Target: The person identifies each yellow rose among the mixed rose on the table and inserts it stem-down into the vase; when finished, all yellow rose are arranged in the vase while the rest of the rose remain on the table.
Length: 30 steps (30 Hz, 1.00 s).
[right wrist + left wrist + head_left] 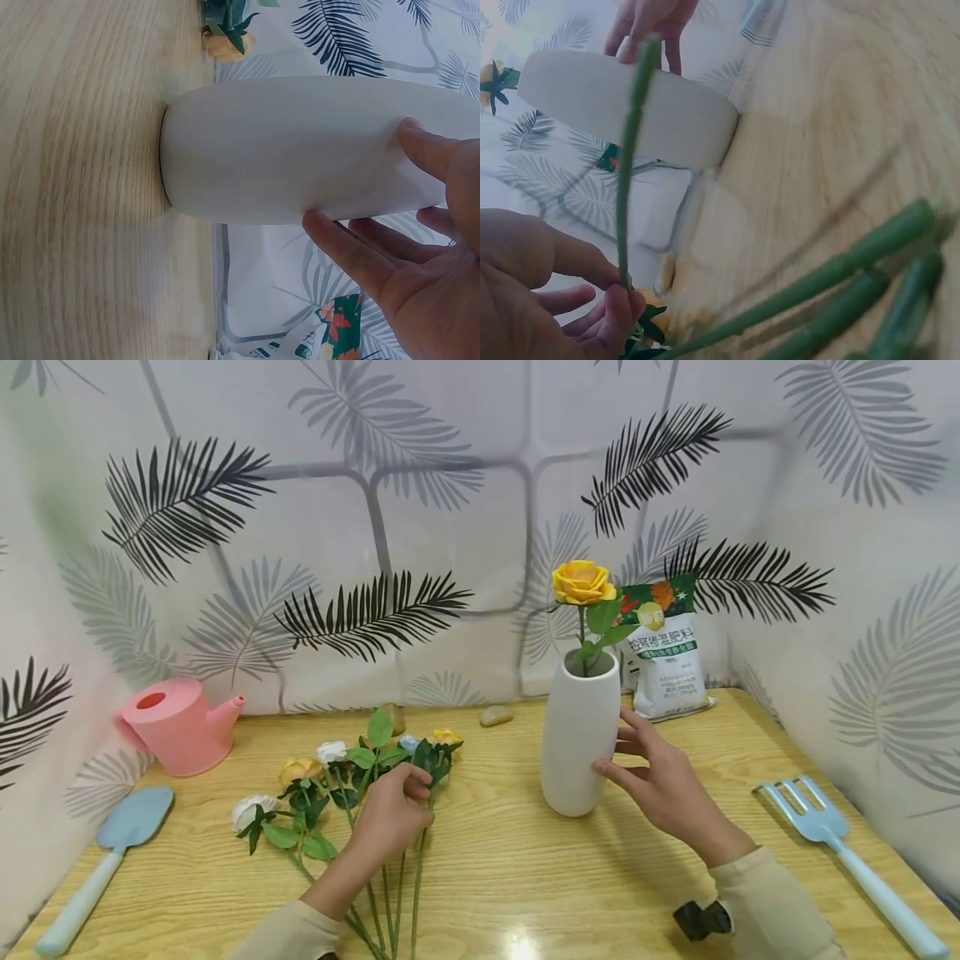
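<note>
- Pale sleeves (285, 935) come in at the bottom, nearest to us, with a hand at the end of each one.
- Green stems (810, 286) lie close to the left sleeve and run together toward the bottom edge.
- The left hand (393, 810) is over the flowers. Its thumb and fingers pinch one thin stem (625, 195). I cannot tell for sure which flower that stem belongs to.
- The right hand (660, 785) holds the side of the white vase (579, 735). Its thumb is on the front and its other fingers are spread apart round the far side, touching it.
- The white vase stands up on the wooden counter (495, 868), to the right of the flowers.
- One yellow rose (583, 583) stands in the vase, with its bloom and leaves above the rim.
- The loose flowers (300, 769) lie on the counter. They are white, yellow and blue, with green leaves.
- A bag (666, 664) with a green top stands behind the vase, a bit to the right.
- A pink watering can (183, 727) sits at the back left, with a blue shovel (135, 818) in front of it.
- A blue fork (813, 810) lies on the right side.
- A smooth stone (496, 716) rests near the leafy cloth (450, 568) at the back.
</note>
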### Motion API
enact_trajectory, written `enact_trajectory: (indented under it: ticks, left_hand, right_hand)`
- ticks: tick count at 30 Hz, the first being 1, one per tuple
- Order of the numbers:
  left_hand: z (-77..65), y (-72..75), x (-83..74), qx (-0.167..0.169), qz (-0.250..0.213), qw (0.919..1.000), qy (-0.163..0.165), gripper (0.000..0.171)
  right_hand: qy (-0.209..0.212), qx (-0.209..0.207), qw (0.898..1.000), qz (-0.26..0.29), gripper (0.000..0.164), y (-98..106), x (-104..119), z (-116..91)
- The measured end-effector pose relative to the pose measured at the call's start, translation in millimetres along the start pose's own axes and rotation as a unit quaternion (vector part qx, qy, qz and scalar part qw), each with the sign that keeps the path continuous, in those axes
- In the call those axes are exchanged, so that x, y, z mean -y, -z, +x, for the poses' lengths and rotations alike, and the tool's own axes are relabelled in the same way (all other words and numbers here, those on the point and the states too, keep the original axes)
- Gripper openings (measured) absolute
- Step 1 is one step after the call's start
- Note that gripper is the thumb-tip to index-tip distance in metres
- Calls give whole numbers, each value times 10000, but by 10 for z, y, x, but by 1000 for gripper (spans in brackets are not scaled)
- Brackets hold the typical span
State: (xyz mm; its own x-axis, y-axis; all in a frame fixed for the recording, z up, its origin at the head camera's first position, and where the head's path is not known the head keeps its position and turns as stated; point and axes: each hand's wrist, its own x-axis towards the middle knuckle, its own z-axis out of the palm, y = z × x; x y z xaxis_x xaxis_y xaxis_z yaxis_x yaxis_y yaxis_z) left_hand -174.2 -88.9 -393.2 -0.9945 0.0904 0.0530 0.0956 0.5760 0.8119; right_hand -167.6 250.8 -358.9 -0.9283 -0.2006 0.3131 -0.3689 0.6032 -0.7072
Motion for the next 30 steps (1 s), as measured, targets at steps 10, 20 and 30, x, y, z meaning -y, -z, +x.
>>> enact_trajectory:
  ticks: [10, 20, 30]
  left_hand:
    - [34, 28, -168, -267, -830, 9960, -195, 29]
    - [63, 89, -524, -575, -1754, 9820, -393, 29]
    - [193, 32, -923, -779, -2434, 9630, -852, 33]
  right_hand:
    - [-24, 13, 10000, 7, 75, 2, -4, 1]
    - [-123, 88, 9999, -14, 74, 8, 0, 2]
    - [-107, 112, 9999, 1, 75, 0, -30, 19]
